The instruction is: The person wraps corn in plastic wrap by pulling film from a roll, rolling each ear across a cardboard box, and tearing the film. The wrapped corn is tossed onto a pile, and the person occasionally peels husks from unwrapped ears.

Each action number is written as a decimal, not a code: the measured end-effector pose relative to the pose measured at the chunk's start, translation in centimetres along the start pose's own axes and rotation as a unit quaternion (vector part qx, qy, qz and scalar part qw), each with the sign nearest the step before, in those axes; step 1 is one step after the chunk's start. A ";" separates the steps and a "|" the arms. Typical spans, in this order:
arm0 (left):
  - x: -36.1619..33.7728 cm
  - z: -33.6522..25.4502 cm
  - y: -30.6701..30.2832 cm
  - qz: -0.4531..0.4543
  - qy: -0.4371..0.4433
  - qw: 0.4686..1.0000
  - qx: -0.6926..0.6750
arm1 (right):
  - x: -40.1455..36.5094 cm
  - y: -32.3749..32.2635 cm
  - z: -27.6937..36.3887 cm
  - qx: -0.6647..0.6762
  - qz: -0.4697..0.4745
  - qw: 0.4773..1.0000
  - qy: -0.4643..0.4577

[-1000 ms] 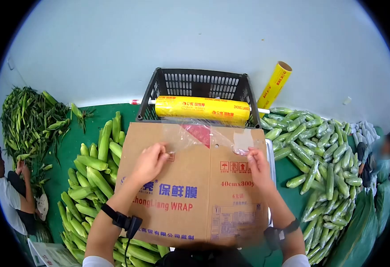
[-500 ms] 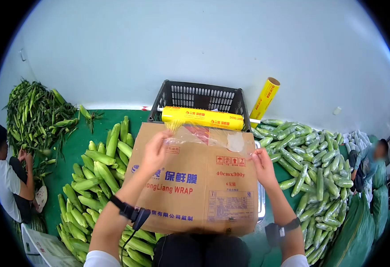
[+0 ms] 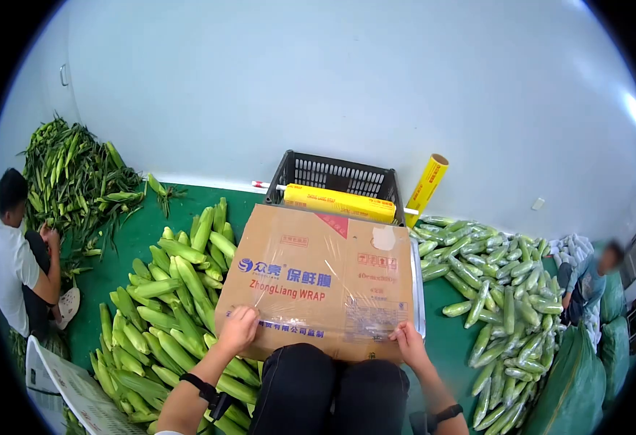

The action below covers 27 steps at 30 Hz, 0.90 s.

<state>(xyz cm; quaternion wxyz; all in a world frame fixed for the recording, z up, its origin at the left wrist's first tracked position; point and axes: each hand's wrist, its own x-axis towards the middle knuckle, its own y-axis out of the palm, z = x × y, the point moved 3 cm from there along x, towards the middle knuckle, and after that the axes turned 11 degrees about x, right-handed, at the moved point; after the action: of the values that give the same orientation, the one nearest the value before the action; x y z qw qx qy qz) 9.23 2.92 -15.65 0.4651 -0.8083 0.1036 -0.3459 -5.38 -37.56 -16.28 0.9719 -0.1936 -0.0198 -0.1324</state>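
Note:
Clear cling film (image 3: 311, 308) lies stretched over the top of a brown cardboard box (image 3: 296, 243) in front of my knees. My left hand (image 3: 239, 328) pinches the film near the box's lower left edge. At the lower right edge, my right hand (image 3: 409, 342) is closed on the film's other corner. Behind the box, the yellow film roll (image 3: 340, 203) rests on a rod across a black plastic crate (image 3: 343, 174). The film is see-through, so its exact edges are hard to make out.
Unwrapped corn cobs (image 3: 166, 312) are heaped at left, wrapped cobs (image 3: 506, 290) at right. Another yellow roll (image 3: 428, 181) leans against the wall. A white crate (image 3: 71, 384) stands at lower left. One person (image 3: 13, 261) sits beside the husk pile (image 3: 71, 174); another person (image 3: 586, 279) is far right.
Both hands have moved from the box's far side toward my knees, drawing the film across the box top. The camera view has shifted somewhat, and my knees now show more.

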 end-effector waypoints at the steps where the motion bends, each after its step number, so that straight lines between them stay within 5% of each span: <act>1: 0.0 -0.2 0.0 0.005 -0.019 1.000 0.006 | 0.2 -0.1 0.6 -0.018 0.000 1.000 0.002; 15: 1.0 -1.7 0.7 -0.029 -0.065 0.997 -0.015 | 0.6 -0.6 -0.8 -0.019 -0.038 0.999 -0.025; 21: 1.2 -0.4 -0.3 -0.008 -0.162 0.986 -0.041 | 0.3 0.0 -0.8 -0.001 -0.002 1.000 -0.016; 27: -1.8 0.7 0.4 0.002 -0.011 0.999 0.031 | 0.3 0.4 -0.9 0.006 0.050 0.999 -0.014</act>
<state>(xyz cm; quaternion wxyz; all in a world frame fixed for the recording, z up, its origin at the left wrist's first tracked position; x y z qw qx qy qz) 8.45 4.06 -17.00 0.4913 -0.7972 0.0892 -0.3394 -4.96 -37.63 -17.21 0.9781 -0.1902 -0.0243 -0.0811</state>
